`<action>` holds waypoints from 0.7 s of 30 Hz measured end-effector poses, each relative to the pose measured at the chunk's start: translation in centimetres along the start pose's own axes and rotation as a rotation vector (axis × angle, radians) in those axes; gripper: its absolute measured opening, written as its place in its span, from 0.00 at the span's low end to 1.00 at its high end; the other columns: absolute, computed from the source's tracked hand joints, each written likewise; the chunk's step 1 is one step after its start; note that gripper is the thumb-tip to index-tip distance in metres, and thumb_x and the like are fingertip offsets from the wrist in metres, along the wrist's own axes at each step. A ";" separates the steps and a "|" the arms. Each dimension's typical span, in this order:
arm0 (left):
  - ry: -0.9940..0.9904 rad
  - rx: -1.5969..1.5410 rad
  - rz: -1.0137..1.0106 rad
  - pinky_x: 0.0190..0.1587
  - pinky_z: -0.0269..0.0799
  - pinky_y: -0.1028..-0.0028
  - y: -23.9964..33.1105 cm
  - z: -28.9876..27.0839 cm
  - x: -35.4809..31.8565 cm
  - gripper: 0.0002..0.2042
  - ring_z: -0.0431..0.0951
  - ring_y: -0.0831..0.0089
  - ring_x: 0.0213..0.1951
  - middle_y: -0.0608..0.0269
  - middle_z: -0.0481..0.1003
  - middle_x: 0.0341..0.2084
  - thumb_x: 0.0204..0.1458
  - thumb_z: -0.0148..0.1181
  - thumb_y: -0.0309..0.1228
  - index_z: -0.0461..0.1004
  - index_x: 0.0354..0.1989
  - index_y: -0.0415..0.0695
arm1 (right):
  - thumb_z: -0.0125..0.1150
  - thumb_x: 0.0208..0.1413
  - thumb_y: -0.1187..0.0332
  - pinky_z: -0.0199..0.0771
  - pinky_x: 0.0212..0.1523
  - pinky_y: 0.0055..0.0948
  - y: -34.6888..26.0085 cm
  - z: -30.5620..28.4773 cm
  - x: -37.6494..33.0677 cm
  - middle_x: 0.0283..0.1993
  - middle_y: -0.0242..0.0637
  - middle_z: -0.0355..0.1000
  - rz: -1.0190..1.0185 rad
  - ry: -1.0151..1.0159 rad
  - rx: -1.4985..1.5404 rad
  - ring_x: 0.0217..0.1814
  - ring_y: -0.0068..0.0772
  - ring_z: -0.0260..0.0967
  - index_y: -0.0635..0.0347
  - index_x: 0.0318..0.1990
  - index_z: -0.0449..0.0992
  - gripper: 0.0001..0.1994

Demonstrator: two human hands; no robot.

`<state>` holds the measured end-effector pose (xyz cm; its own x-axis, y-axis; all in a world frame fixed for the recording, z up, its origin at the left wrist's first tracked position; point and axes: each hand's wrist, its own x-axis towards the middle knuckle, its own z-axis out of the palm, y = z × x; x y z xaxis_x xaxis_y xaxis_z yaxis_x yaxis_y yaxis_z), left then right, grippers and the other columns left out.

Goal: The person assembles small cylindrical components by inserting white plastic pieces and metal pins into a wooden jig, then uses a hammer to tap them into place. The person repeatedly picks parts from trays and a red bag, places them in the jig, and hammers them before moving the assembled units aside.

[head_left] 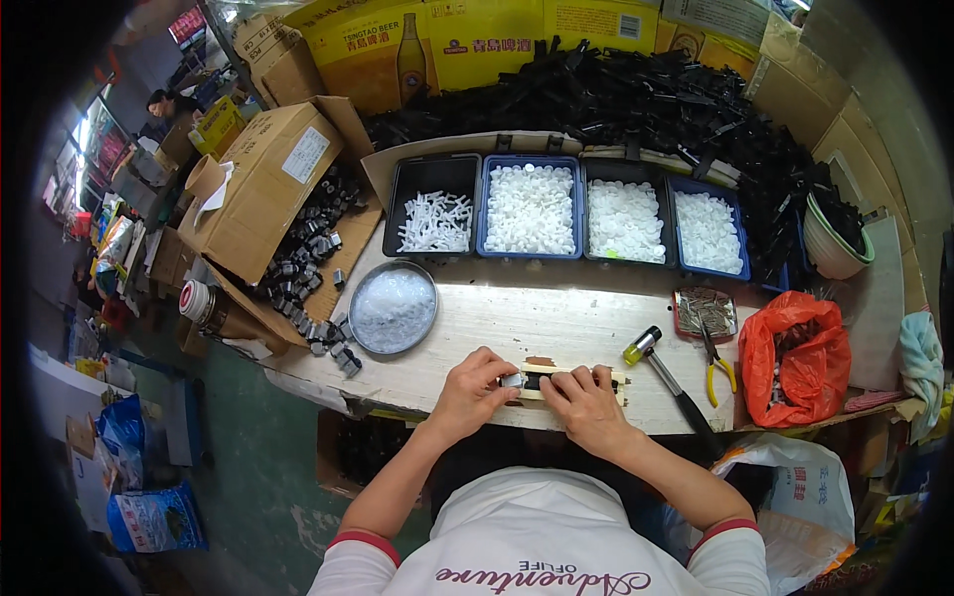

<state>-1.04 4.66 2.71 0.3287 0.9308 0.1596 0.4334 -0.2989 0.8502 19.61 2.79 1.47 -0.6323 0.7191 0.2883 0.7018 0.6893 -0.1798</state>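
At the front edge of the bench lies a narrow cream-coloured jig point(620, 378) with a dark part point(534, 380) in it. My left hand point(465, 397) is at the jig's left end, thumb and forefinger closed on a small grey block point(512, 380). Over the jig's right half is my right hand point(596, 412), its fingers bent down and pressed onto the dark part. Those fingers cover most of that part, so its shape is hidden. A hammer point(664, 375) with a yellow-and-black head lies to the right of my right hand.
Behind the jig stand several bins point(532, 209) of small white plastic parts, backed by a heap of black parts point(596, 104). A round metal dish point(394, 308) and a tipped carton point(263, 189) spilling grey blocks are left. Yellow-handled pliers point(717, 372) and a red bag point(795, 358) lie right.
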 end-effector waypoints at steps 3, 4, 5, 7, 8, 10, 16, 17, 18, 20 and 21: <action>-0.044 0.024 0.025 0.28 0.66 0.76 0.1 0.6 0.6 0.11 0.70 0.73 0.26 0.62 0.68 0.26 0.37 0.63 0.22 0.73 0.33 0.38 | 0.54 0.37 0.77 0.52 0.40 0.34 0.4 -0.1 0.1 0.35 0.34 0.63 0.033 0.046 0.110 0.39 0.33 0.58 0.60 0.43 0.69 0.19; -0.056 0.031 0.033 0.27 0.66 0.77 0.2 0.8 0.8 0.11 0.70 0.74 0.26 0.63 0.68 0.26 0.37 0.63 0.21 0.73 0.33 0.38 | 0.54 0.37 0.78 0.52 0.40 0.34 0.6 -0.2 0.1 0.35 0.34 0.63 0.045 0.059 0.167 0.39 0.33 0.58 0.59 0.42 0.70 0.19; -0.067 0.077 0.078 0.28 0.66 0.76 0.2 1.1 1.1 0.12 0.70 0.73 0.27 0.62 0.68 0.27 0.37 0.63 0.21 0.73 0.33 0.38 | 0.54 0.37 0.79 0.52 0.39 0.33 0.9 0.0 -0.1 0.34 0.34 0.64 0.092 0.128 0.271 0.38 0.33 0.59 0.59 0.41 0.70 0.17; -0.089 0.171 0.168 0.29 0.67 0.75 0.2 1.7 1.6 0.12 0.70 0.70 0.29 0.61 0.67 0.27 0.36 0.63 0.21 0.73 0.33 0.39 | 0.55 0.39 0.80 0.52 0.39 0.32 1.5 0.6 -0.5 0.33 0.34 0.64 0.188 0.267 0.478 0.37 0.34 0.59 0.59 0.39 0.71 0.15; -0.102 0.210 0.191 0.29 0.67 0.74 0.2 2.1 1.8 0.13 0.70 0.68 0.29 0.60 0.67 0.27 0.36 0.62 0.21 0.72 0.34 0.39 | 0.55 0.40 0.79 0.52 0.38 0.31 1.7 0.6 -0.6 0.32 0.34 0.64 0.216 0.286 0.490 0.36 0.34 0.59 0.59 0.38 0.72 0.14; -0.128 0.290 0.239 0.30 0.67 0.73 0.3 2.8 2.1 0.13 0.69 0.66 0.30 0.59 0.66 0.27 0.36 0.62 0.21 0.72 0.34 0.39 | 0.55 0.43 0.79 0.52 0.38 0.30 1.9 0.6 -0.9 0.31 0.34 0.64 0.271 0.323 0.513 0.35 0.34 0.60 0.60 0.37 0.72 0.11; -0.234 0.078 -0.073 0.33 0.68 0.73 1.1 2.2 2.6 0.13 0.69 0.67 0.30 0.61 0.66 0.29 0.37 0.62 0.21 0.72 0.34 0.39 | 0.55 0.44 0.79 0.52 0.37 0.30 1.9 0.6 -1.0 0.30 0.34 0.64 0.234 0.289 0.475 0.34 0.34 0.60 0.60 0.37 0.72 0.10; -0.189 -0.137 -0.177 0.33 0.68 0.75 0.5 2.3 2.4 0.11 0.69 0.71 0.30 0.63 0.66 0.28 0.38 0.62 0.21 0.72 0.33 0.39 | 0.55 0.44 0.79 0.52 0.37 0.30 1.8 0.6 -1.1 0.30 0.34 0.64 0.237 0.292 0.477 0.34 0.34 0.60 0.61 0.37 0.72 0.10; -0.140 -0.352 -0.280 0.32 0.67 0.76 -0.6 2.6 2.2 0.10 0.69 0.74 0.29 0.65 0.66 0.28 0.39 0.62 0.20 0.73 0.33 0.39 | 0.55 0.44 0.79 0.52 0.37 0.30 1.8 0.6 -1.1 0.30 0.34 0.64 0.240 0.295 0.478 0.34 0.33 0.60 0.61 0.37 0.72 0.10; -0.074 -0.554 -0.392 0.31 0.66 0.80 -1.4 2.9 1.7 0.08 0.68 0.81 0.29 0.68 0.65 0.28 0.40 0.61 0.20 0.73 0.30 0.39 | 0.55 0.44 0.79 0.52 0.37 0.30 1.7 0.7 -1.1 0.30 0.34 0.65 0.241 0.307 0.478 0.34 0.33 0.60 0.61 0.36 0.72 0.10; -0.059 -0.541 -0.399 0.31 0.65 0.82 -1.5 3.0 1.5 0.06 0.67 0.83 0.29 0.70 0.64 0.28 0.40 0.61 0.19 0.73 0.28 0.38 | 0.55 0.43 0.79 0.52 0.36 0.30 1.7 0.8 -1.0 0.30 0.34 0.65 0.241 0.316 0.476 0.34 0.33 0.60 0.61 0.36 0.72 0.10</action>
<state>1.33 5.87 0.18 0.2827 0.9303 -0.2336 0.0552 0.2274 0.9722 21.22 3.33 0.15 -0.2953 0.8485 0.4392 0.5431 0.5273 -0.6535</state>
